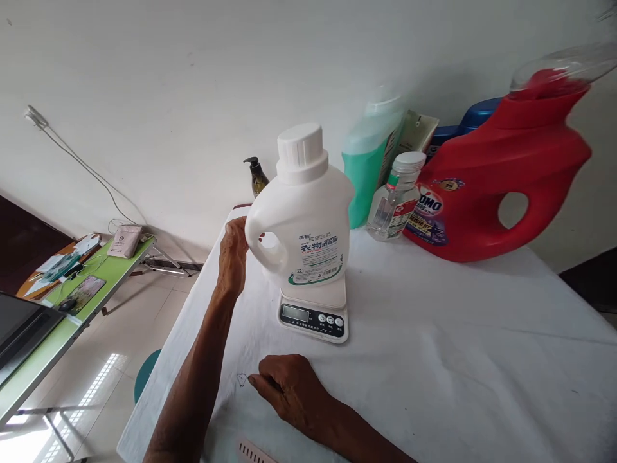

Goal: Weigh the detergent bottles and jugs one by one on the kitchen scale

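A white detergent jug [304, 215] with a white screw cap stands upright on a small white digital scale [313, 315] on the white-covered table [457, 334]. My left hand [232, 256] grips the jug's handle on its left side. Nearer to me, my right hand [289, 389] rests on the tablecloth with its fingers curled and holds nothing.
Behind the scale stand a big red detergent jug [486, 186], a small clear bottle [396, 199], a green bottle [369, 164], a blue container [475, 119] and a dark pump bottle [256, 177]. A green folding table [53, 334] with a laptop [19, 328] and papers stands at the left.
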A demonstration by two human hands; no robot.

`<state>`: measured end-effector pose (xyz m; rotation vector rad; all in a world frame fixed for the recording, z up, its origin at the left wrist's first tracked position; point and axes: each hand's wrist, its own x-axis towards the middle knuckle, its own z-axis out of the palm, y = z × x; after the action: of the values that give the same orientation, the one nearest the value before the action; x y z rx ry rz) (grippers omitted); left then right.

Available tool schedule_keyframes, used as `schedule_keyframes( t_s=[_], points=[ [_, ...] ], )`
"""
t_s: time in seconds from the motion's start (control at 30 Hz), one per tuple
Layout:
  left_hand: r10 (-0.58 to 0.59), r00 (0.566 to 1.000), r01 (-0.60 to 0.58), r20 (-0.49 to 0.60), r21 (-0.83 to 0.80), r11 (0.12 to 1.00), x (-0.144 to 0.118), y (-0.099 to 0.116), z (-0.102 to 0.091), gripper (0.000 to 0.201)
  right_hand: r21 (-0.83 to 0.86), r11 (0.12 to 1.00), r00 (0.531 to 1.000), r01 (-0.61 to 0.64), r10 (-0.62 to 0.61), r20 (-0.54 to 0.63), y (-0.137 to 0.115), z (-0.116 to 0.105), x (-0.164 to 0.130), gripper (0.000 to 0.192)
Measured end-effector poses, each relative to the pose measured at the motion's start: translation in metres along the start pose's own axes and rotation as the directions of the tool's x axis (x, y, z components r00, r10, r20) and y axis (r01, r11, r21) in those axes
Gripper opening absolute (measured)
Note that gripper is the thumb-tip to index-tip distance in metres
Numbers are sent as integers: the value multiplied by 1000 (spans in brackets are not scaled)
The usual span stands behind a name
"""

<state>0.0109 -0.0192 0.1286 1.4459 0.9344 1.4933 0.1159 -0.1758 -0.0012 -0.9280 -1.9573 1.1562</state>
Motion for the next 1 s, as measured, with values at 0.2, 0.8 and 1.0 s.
schedule_keyframes(
  t_s=[0.2,0.8,1.0],
  points=[
    [-41,998,37,58,72,997,4,18,23,63,11,1000,1000,-18,18,-10,-5,-3,0,48],
    [-142,990,141,4,-143,980,24,24,138,59,-107,994,999,-31,34,23,0,0,3,44],
    [-268,960,278,80,-168,946,25,-9,194,67,-167,986,999,6,2,45,10,9,4,37]
  ],
)
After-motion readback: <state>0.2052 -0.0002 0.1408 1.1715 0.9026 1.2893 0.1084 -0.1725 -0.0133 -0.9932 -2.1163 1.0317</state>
